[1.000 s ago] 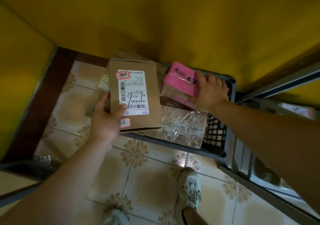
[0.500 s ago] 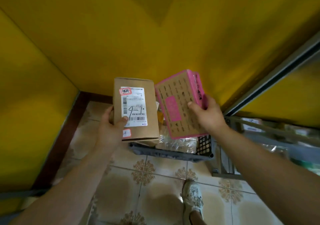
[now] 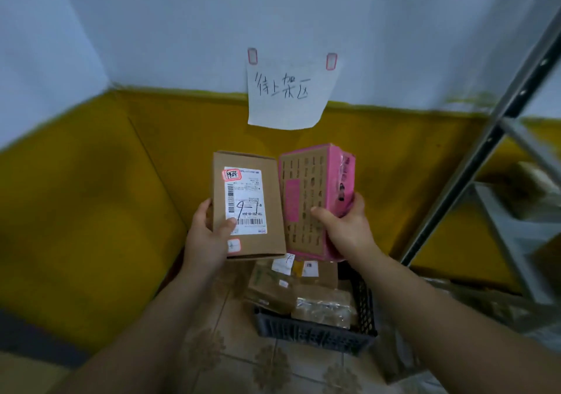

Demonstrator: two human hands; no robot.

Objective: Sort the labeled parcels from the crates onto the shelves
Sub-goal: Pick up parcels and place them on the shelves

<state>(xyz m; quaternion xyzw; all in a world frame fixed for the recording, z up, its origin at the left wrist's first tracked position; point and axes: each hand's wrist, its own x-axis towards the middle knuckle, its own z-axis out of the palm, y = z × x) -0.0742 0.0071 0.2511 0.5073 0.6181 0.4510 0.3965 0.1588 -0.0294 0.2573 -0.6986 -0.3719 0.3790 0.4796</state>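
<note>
Dead centre of frame, left hand [image 3: 206, 238] has its grip wrapped round a brown cardboard box [image 3: 247, 241] with a white label, right hand [image 3: 346, 229] grip clutches a pink patterned box [image 3: 306, 199] just beside it, both above the dark plastic crate [image 3: 315, 334].

White-and-yellow wall [image 3: 182, 44], tiled floor [image 3: 239, 366].

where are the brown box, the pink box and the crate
brown box [image 3: 246, 202], head view, on its white shipping label
pink box [image 3: 309, 178], head view, on its patterned front face
crate [image 3: 312, 333], head view, on its dark front wall
</note>
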